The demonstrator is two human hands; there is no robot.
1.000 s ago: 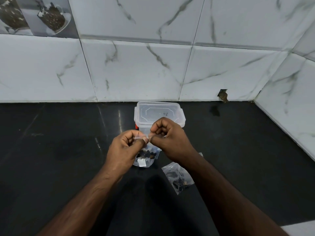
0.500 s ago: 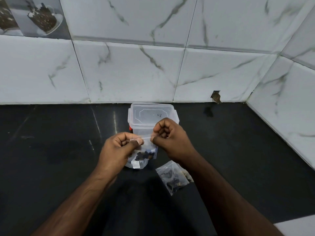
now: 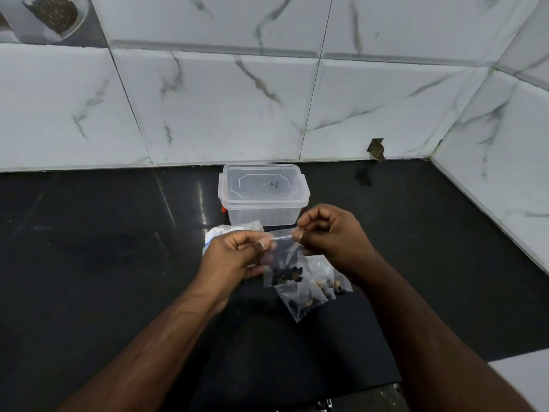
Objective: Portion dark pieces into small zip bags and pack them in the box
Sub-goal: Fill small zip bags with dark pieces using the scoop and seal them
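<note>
1. The black surface [image 3: 89, 263] meets tiled walls behind and right; open room lies left.
2. The lidded box [image 3: 263, 194] stands near the back wall.
3. The left hand [image 3: 234, 257] and right hand [image 3: 332, 233] pinch the zip bag [image 3: 285, 263] by its level top edge, just before the box; dark pieces [image 3: 286, 273] hang low.

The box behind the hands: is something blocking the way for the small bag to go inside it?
Yes. The box has its lid on, so the bag, pinched at its top by the left hand and the right hand, cannot go in until the lid comes off. Nothing else visible stands between them.
</note>
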